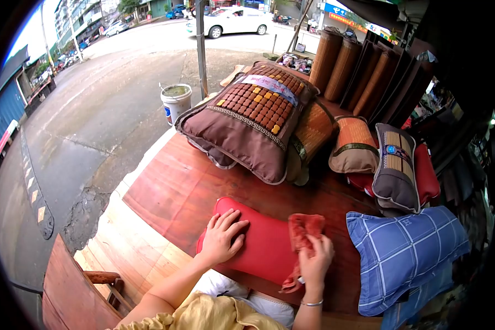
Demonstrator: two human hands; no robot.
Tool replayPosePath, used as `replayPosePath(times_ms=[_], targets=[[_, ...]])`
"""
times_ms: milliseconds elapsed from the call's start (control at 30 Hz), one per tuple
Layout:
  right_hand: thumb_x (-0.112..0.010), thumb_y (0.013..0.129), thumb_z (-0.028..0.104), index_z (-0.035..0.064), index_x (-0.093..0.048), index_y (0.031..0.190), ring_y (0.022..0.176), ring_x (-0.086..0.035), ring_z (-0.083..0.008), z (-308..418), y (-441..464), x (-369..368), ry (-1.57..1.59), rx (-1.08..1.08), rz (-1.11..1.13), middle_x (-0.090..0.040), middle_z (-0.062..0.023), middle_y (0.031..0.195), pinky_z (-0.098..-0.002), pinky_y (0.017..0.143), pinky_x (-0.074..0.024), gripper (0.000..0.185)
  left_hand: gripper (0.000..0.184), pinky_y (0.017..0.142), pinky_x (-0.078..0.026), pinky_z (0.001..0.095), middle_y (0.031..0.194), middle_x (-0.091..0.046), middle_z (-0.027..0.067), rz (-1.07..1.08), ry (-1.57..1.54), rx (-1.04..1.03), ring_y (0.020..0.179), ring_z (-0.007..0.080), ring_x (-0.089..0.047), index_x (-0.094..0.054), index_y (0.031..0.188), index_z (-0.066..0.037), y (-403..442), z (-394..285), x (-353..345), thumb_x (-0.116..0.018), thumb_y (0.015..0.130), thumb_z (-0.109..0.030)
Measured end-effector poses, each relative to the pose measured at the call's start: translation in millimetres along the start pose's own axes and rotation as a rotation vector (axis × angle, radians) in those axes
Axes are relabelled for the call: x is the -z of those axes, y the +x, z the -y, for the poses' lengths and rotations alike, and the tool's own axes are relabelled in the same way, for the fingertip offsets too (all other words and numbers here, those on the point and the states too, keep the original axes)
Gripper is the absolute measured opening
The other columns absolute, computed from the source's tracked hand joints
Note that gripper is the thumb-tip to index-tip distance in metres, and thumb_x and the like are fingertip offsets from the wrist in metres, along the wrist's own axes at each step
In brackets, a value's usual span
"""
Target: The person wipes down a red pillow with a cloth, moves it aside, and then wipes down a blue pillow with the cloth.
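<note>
A smooth red pillow (261, 242) lies on the reddish-brown table at its near edge, close to my body. My left hand (224, 235) rests flat on the pillow's left part, fingers spread. At the pillow's right end my right hand (315, 258) grips a rust-red cloth (305, 225), its fingers closed over the fabric. Part of the cloth stands up above the fingers and part hangs down by the wrist. A bracelet circles my right wrist.
Brown beaded pillows (242, 126) are stacked at the table's far side. Smaller pillows (355, 146) and a blue checked pillow (407, 247) lie to the right. Rolled mats (344, 66) stand behind. A wooden chair (74, 286) is at lower left, a white bucket (176, 102) beyond the table.
</note>
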State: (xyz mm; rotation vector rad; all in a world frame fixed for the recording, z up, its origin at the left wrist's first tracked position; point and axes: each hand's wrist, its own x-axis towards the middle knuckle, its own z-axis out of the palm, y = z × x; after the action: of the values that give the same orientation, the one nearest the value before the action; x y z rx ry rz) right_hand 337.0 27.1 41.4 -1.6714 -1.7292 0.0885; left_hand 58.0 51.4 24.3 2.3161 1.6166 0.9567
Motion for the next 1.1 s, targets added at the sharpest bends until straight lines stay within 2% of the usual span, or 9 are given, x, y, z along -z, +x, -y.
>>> replayPosePath(times_ms=[100, 233, 300, 567, 600, 767, 833, 933, 1100], targets=[[-0.064, 0.078, 0.009, 0.0035, -0.067, 0.109, 0.11, -0.056, -0.0384, -38.1, 0.3, 5.3, 0.137, -0.173, -0.072, -0.058, -0.0185, 0.117, -0.0481, 0.096, -0.0441, 0.031, 0.041, 0.113, -0.032, 0.0518, 0.139, -0.055, 0.0112, -0.002, -0.001, -0.003, 0.136, 0.0287, -0.046, -0.064, 0.124, -0.017, 0.2, 0.3, -0.7, -0.065, 0.084, -0.024], [-0.065, 0.077, 0.009, 0.0041, -0.067, 0.109, 0.11, -0.055, -0.0381, -39.4, -2.1, 6.3, 0.217, -0.24, -0.093, -0.057, -0.0184, 0.118, -0.0489, 0.096, -0.0439, 0.032, 0.041, 0.113, -0.031, 0.0517, 0.139, -0.055, 0.0113, 0.001, 0.003, 0.004, 0.136, 0.0289, -0.045, -0.064, 0.124, -0.017, 0.7, -0.1, 0.3, -0.065, 0.083, -0.023], [-0.068, 0.076, 0.011, 0.0081, -0.067, 0.109, 0.11, -0.054, -0.0377, -18.0, -3.9, 6.2, -0.039, -0.093, -0.07, -0.058, -0.0168, 0.117, -0.0503, 0.095, -0.0429, 0.033, 0.041, 0.113, -0.031, 0.0521, 0.14, -0.055, 0.0121, 0.002, -0.01, 0.011, 0.136, 0.0299, -0.045, -0.064, 0.123, -0.016, 0.8, -1.7, 2.1, -0.064, 0.083, -0.021], [-0.07, 0.072, 0.019, 0.0226, -0.07, 0.11, 0.101, -0.055, -0.0297, 79.8, -30.6, -27.5, 0.016, 0.358, 0.131, -0.057, -0.0077, 0.112, -0.0457, 0.085, -0.0424, 0.038, 0.041, 0.113, -0.031, 0.0516, 0.139, -0.055, 0.0139, -0.013, -0.014, 0.014, 0.135, 0.0324, -0.046, -0.065, 0.122, -0.013, -0.3, 3.7, -1.6, -0.064, 0.081, -0.018], [-0.072, 0.069, 0.016, 0.019, -0.071, 0.106, 0.101, -0.055, -0.0325, 77.8, -28.9, -23.8, 0.066, 0.337, 0.135, -0.057, -0.0121, 0.111, -0.0457, 0.088, -0.0428, 0.037, 0.041, 0.113, -0.031, 0.0519, 0.14, -0.055, 0.0131, -0.008, -0.013, 0.007, 0.136, 0.0315, -0.045, -0.064, 0.123, -0.014, -1.4, 4.7, -2.3, -0.064, 0.082, -0.02], [-0.071, 0.071, 0.015, 0.0163, -0.071, 0.108, 0.105, -0.054, -0.0351, 19.9, -19.4, -4.4, 0.042, 0.111, 0.036, -0.058, -0.0135, 0.114, -0.0488, 0.091, -0.0431, 0.036, 0.041, 0.113, -0.031, 0.0524, 0.14, -0.054, 0.0117, 0.018, -0.018, 0.01, 0.137, 0.0302, -0.045, -0.064, 0.124, -0.016, 2.0, -0.5, 1.8, -0.065, 0.084, -0.022], [-0.069, 0.073, 0.011, 0.0092, -0.07, 0.108, 0.107, -0.054, -0.0374, -8.1, -16.1, 6.4, 0.019, -0.031, -0.019, -0.058, -0.0154, 0.115, -0.049, 0.095, -0.0429, 0.036, 0.041, 0.113, -0.031, 0.0525, 0.14, -0.055, 0.0132, 0.012, -0.019, 0.004, 0.136, 0.0315, -0.046, -0.065, 0.123, -0.015, 1.8, -1.6, 2.2, -0.064, 0.083, -0.019], [-0.062, 0.078, 0.002, -0.0019, -0.065, 0.11, 0.109, -0.058, -0.0354, -43.4, -18.4, 12.8, 0.313, -0.246, -0.104, -0.057, -0.018, 0.116, -0.0428, 0.098, -0.0454, 0.033, 0.041, 0.113, -0.031, 0.0524, 0.139, -0.055, 0.0129, 0.002, -0.017, 0.001, 0.135, 0.031, -0.046, -0.065, 0.123, -0.015, 1.5, -2.0, 2.3, -0.065, 0.083, -0.019], [-0.066, 0.076, 0.005, 0.0033, -0.067, 0.11, 0.11, -0.055, -0.0374, -33.0, -25.7, 7.4, 0.173, -0.208, -0.132, -0.057, -0.0175, 0.116, -0.0469, 0.098, -0.0431, 0.034, 0.041, 0.113, -0.031, 0.0525, 0.139, -0.055, 0.0133, -0.006, -0.023, 0.011, 0.135, 0.0319, -0.046, -0.065, 0.122, -0.015, 0.0, -1.2, 2.1, -0.065, 0.081, -0.018]])
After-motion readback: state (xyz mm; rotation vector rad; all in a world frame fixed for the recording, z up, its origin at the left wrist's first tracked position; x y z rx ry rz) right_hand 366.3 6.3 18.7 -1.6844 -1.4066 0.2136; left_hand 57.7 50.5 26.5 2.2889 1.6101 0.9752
